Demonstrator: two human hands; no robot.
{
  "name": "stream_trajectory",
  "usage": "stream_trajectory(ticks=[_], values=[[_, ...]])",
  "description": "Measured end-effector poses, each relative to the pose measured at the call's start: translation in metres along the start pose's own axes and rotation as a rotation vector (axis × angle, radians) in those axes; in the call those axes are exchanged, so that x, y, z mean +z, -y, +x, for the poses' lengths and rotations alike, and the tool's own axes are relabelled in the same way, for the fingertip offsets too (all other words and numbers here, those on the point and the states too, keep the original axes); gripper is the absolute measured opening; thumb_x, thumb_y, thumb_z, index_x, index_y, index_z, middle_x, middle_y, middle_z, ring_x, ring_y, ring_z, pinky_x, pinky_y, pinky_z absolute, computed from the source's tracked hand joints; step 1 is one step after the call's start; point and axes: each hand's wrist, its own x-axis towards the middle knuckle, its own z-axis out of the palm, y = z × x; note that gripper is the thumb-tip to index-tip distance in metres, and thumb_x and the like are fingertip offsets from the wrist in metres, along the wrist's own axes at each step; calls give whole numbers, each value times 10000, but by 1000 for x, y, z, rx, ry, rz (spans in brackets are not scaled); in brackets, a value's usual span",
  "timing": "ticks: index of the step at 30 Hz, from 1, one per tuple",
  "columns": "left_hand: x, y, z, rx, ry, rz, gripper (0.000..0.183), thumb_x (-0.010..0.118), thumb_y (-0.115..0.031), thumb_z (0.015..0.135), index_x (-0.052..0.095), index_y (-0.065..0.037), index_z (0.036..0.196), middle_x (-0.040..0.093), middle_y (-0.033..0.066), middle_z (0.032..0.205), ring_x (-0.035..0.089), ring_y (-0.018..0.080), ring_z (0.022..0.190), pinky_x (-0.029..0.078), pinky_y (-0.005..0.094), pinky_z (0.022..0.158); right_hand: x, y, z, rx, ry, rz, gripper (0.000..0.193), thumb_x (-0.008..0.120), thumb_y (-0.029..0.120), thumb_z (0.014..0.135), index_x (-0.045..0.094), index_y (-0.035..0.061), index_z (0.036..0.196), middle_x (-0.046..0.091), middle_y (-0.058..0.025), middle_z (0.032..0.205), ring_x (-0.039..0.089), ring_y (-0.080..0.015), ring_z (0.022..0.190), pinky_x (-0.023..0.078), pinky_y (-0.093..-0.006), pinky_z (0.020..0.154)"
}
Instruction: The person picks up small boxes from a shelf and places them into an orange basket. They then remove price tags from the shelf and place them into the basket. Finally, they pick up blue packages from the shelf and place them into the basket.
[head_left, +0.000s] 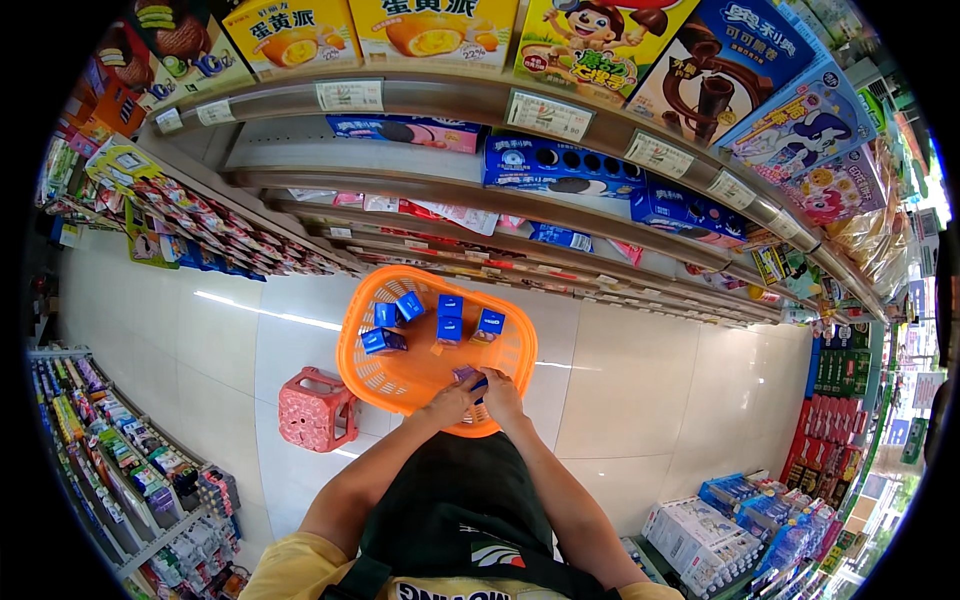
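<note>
Both hands are low over the near side of an orange plastic basket (350, 368). Between them is a small blue-and-purple box (466, 374), partly covered by the fingers. My left hand (452, 404) closes on its left side, and my right hand (503, 396) grips it from the right. Several small blue boxes lie in the basket: a pair (449, 318) in the middle, one box (490, 323) to the right, and a group (385, 340) at the left.
Ahead rises a shelf (430, 180) with blue cookie boxes (565, 167) and yellow snack boxes (435, 35) above. A red stool (308, 410) stands left of the basket. Packed bottles (705, 545) are at the lower right, and a goods rack (130, 450) is at the left.
</note>
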Motion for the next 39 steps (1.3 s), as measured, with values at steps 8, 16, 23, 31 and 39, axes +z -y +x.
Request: stream_trajectory(ticks=[8, 16, 23, 31, 39], values=[[14, -19, 18, -124, -119, 313, 652, 743, -144, 809, 526, -96, 1422, 467, 138, 1457, 543, 360, 1299, 507, 440, 1041, 1, -3, -3, 5, -41, -54, 474, 563, 154, 930, 552, 111, 1402, 589, -178, 1397, 592, -399, 1234, 514, -470, 1031], [12, -11, 28, -16, 107, 380, 513, 666, -71, 835, 582, -52, 1341, 572, 108, 1374, 621, 293, 1203, 564, 387, 939, -11, 6, -10, 48, 90, -160, 482, 531, 165, 949, 527, 126, 1430, 602, -184, 1375, 585, -391, 1243, 506, -461, 1036], [5, -7, 17, 61, 99, 281, 441, 631, -16, 830, 609, -11, 1271, 570, 165, 1389, 707, 332, 1033, 603, 447, 833, -4, 8, -15, 0, 61, -110, 472, 501, 155, 967, 516, 102, 1436, 581, -172, 1407, 559, -387, 1273, 477, -450, 1075], [-29, -13, 16, 137, -318, 61, 424, 682, -3, 790, 641, -30, 1212, 612, 185, 1278, 680, 373, 1007, 583, 462, 812, -43, 35, -18, -90, -93, -6, 473, 538, 59, 937, 548, 91, 1409, 620, -183, 1344, 594, -405, 1216, 488, -461, 1050], [-245, -109, 31, 239, -1066, 70, 405, 693, 13, 797, 610, -41, 1190, 591, 184, 1176, 548, 413, 1049, 485, 496, 883, -176, 143, -10, -486, -667, 225, 390, 526, 25, 986, 564, 43, 1374, 596, -200, 1373, 562, -396, 1240, 476, -469, 1036]])
